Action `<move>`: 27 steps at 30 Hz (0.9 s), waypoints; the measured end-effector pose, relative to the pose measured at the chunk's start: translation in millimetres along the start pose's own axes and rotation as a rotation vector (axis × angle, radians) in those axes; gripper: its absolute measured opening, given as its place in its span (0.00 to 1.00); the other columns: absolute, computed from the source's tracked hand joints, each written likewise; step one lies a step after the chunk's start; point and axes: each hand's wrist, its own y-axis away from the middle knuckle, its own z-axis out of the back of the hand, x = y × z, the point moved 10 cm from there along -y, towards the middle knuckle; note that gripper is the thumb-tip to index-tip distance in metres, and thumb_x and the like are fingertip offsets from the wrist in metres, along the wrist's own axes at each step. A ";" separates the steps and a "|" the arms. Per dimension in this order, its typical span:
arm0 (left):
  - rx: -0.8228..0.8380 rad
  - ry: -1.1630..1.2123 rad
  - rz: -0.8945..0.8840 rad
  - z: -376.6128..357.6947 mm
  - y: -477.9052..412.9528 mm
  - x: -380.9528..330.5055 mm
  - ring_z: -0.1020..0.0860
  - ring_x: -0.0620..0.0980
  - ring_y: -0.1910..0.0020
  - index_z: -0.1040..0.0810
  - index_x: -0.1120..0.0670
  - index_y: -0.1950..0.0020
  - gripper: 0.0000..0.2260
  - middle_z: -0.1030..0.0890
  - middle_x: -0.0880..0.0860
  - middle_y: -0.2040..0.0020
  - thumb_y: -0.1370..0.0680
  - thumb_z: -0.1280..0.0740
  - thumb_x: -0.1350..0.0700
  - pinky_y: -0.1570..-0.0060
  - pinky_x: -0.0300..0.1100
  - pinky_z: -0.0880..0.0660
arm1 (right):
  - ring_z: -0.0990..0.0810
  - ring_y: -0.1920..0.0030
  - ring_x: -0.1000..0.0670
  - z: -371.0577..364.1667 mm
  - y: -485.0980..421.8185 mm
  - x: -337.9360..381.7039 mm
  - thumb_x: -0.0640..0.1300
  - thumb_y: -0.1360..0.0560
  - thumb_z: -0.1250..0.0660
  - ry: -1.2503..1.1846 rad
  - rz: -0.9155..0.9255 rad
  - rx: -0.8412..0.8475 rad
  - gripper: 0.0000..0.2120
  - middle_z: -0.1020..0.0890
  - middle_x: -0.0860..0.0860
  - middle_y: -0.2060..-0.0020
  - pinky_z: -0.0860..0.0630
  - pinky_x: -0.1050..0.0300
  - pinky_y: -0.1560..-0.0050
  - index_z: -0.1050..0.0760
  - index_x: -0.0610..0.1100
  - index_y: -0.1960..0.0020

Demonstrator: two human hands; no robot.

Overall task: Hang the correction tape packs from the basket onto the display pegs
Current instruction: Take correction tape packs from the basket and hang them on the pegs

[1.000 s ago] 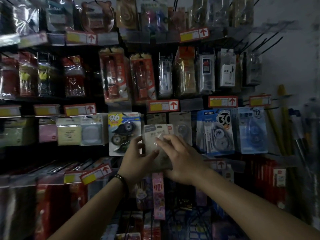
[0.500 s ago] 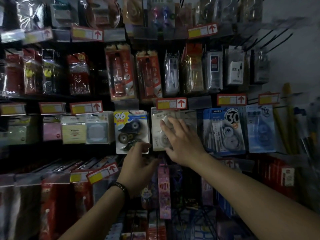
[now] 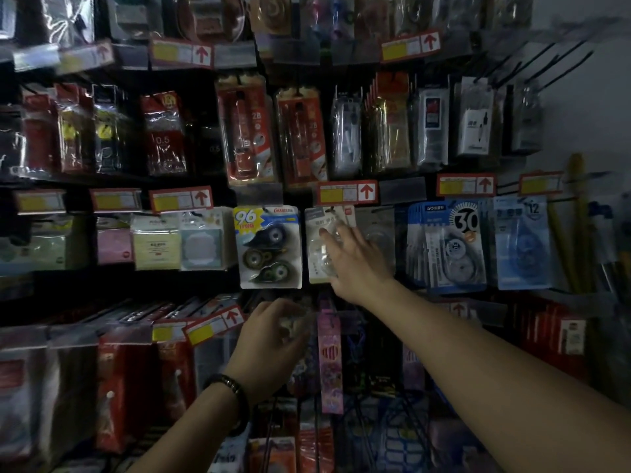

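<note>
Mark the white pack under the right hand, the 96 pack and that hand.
white pack (image 3: 317, 259), head view, clear blister.
96 pack (image 3: 269, 249), head view, blister middle.
right hand (image 3: 356, 266), head view, back of hand.

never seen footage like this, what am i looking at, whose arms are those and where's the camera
There is no machine here. A person wears one wide-angle camera on the head, so you see their own two arms reaching forward. In front of them is a dim shop wall of display pegs hung with stationery. The right hand lays straight fingers on a pale correction tape pack hanging just right of the 96 pack, with the blue 30 packs further right. The left hand, with a dark bracelet at the wrist, is lower with its fingers curled. It is too blurred to tell whether it holds anything.
</note>
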 end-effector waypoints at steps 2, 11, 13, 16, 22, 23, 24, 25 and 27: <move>0.025 -0.015 0.002 0.3 16.5 3.6 0.22 0.38 0.49 0.23 0.40 0.42 0.09 0.26 0.42 0.42 0.20 0.28 0.50 0.55 0.27 0.25 | 0.43 0.21 0.40 -0.5 7.4 3.0 0.44 0.26 0.27 -0.037 -0.002 0.009 0.44 0.46 0.43 0.18 0.30 0.38 0.28 0.48 0.48 0.17; 0.257 0.000 0.137 -50.8 182.8 68.4 0.18 0.36 0.52 0.20 0.43 0.43 0.07 0.19 0.42 0.47 0.21 0.30 0.49 0.54 0.35 0.20 | 0.24 0.41 0.42 -15.5 169.8 46.6 0.48 0.25 0.29 -0.357 0.115 -0.173 0.20 0.23 0.45 0.43 0.21 0.43 0.45 0.22 0.41 0.35; 0.345 -0.011 0.217 -75.8 239.9 98.2 0.17 0.39 0.53 0.20 0.45 0.43 0.07 0.17 0.43 0.48 0.20 0.29 0.50 0.55 0.46 0.17 | 0.23 0.44 0.43 -47.0 222.3 62.7 0.46 0.25 0.28 -0.452 0.126 -0.097 0.16 0.23 0.46 0.46 0.21 0.46 0.48 0.21 0.42 0.39; 0.483 -0.064 0.332 -108.8 334.1 140.8 0.17 0.36 0.56 0.21 0.40 0.46 0.05 0.16 0.40 0.49 0.20 0.29 0.50 0.57 0.44 0.17 | 0.22 0.46 0.43 -114.2 306.6 87.5 0.45 0.24 0.28 -0.565 0.103 0.082 0.13 0.22 0.47 0.48 0.21 0.46 0.49 0.20 0.43 0.41; 0.826 -0.150 0.601 -168.8 502.6 196.6 0.17 0.45 0.49 0.19 0.43 0.44 0.06 0.16 0.44 0.47 0.19 0.30 0.52 0.50 0.43 0.21 | 0.21 0.43 0.47 -260.0 494.0 127.3 0.44 0.24 0.28 -0.667 -0.089 0.614 0.11 0.21 0.52 0.45 0.21 0.47 0.46 0.21 0.49 0.42; 0.854 -0.151 0.645 -177.0 522.5 203.3 0.17 0.46 0.48 0.19 0.41 0.45 0.07 0.16 0.45 0.47 0.20 0.29 0.52 0.48 0.42 0.22 | 0.21 0.43 0.50 -278.5 523.8 132.7 0.45 0.24 0.28 -0.678 -0.127 0.697 0.11 0.20 0.54 0.45 0.21 0.49 0.45 0.21 0.50 0.42; 0.881 -0.146 0.679 -186.3 540.8 208.9 0.17 0.46 0.48 0.19 0.40 0.45 0.07 0.16 0.45 0.46 0.20 0.28 0.52 0.47 0.41 0.23 | 0.21 0.44 0.52 -294.7 552.6 138.5 0.46 0.24 0.27 -0.700 -0.169 0.772 0.11 0.20 0.56 0.45 0.21 0.50 0.44 0.21 0.52 0.42; 0.918 -0.139 0.713 -196.4 557.3 213.2 0.18 0.46 0.47 0.19 0.42 0.43 0.08 0.17 0.45 0.45 0.20 0.28 0.51 0.45 0.40 0.24 | 0.20 0.45 0.54 -309.7 581.1 144.4 0.45 0.24 0.27 -0.726 -0.216 0.836 0.11 0.20 0.57 0.46 0.20 0.52 0.45 0.21 0.52 0.43; 1.001 -0.143 0.758 -219.2 589.5 223.1 0.19 0.49 0.42 0.19 0.44 0.38 0.10 0.18 0.48 0.41 0.19 0.30 0.50 0.41 0.42 0.25 | 0.20 0.50 0.55 -338.2 640.5 153.5 0.42 0.25 0.26 -0.744 -0.302 0.954 0.11 0.21 0.58 0.49 0.21 0.55 0.49 0.20 0.53 0.44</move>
